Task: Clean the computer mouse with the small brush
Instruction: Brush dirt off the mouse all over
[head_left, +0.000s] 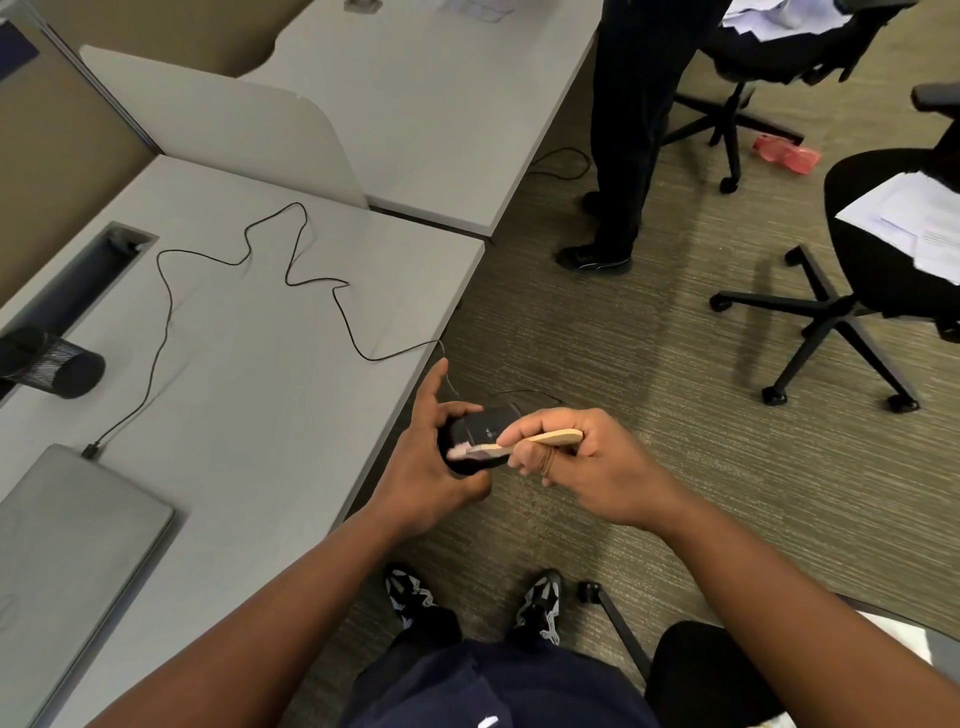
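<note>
A black computer mouse (480, 426) is held off the desk's right edge, above the carpet. My left hand (428, 467) grips it from the left and below, thumb stretched up. My right hand (576, 457) pinches the small brush (540, 440) by its pale wooden handle. The brush's light bristles lie on the near end of the mouse. The mouse's thin black cable (291, 270) snakes back across the grey desk (260, 389) to a closed laptop.
A closed grey laptop (67, 561) lies at the desk's near left, a black mesh cup (57, 364) on its side behind it. A standing person's dark legs (623, 156) and two office chairs (831, 322) with papers occupy the carpet to the right.
</note>
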